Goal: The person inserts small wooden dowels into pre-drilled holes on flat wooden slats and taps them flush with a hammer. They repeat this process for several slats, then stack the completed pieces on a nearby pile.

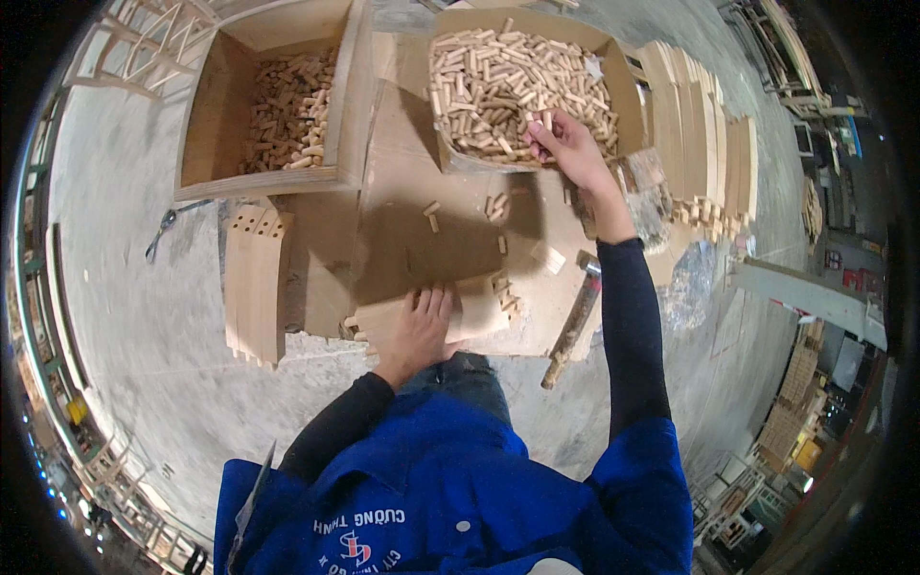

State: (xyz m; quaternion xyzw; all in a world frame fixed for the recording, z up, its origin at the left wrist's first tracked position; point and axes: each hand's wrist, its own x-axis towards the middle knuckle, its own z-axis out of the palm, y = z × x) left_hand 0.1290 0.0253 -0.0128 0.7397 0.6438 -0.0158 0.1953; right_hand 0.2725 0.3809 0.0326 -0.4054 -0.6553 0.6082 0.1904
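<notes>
My left hand (422,331) is wrapped over a pale wooden piece (479,309) near the table's front edge, steadying it. Short dowels (505,287) stick out of that piece's right end. Farther off, my right hand (567,149) is above the front edge of a cardboard box (623,77) filled with loose wooden dowels (498,86). Its thumb and fingers pinch a wooden dowel (547,120). Between the hands, a few loose dowels (496,205) lie on the cardboard-covered table (393,153).
A hammer (575,321) lies at the right front. At the far left stands a wooden box (350,96) partly filled with dowels. Wooden pieces with drilled ends (257,283) stand at the left; more stacked pieces (695,134) are at the right.
</notes>
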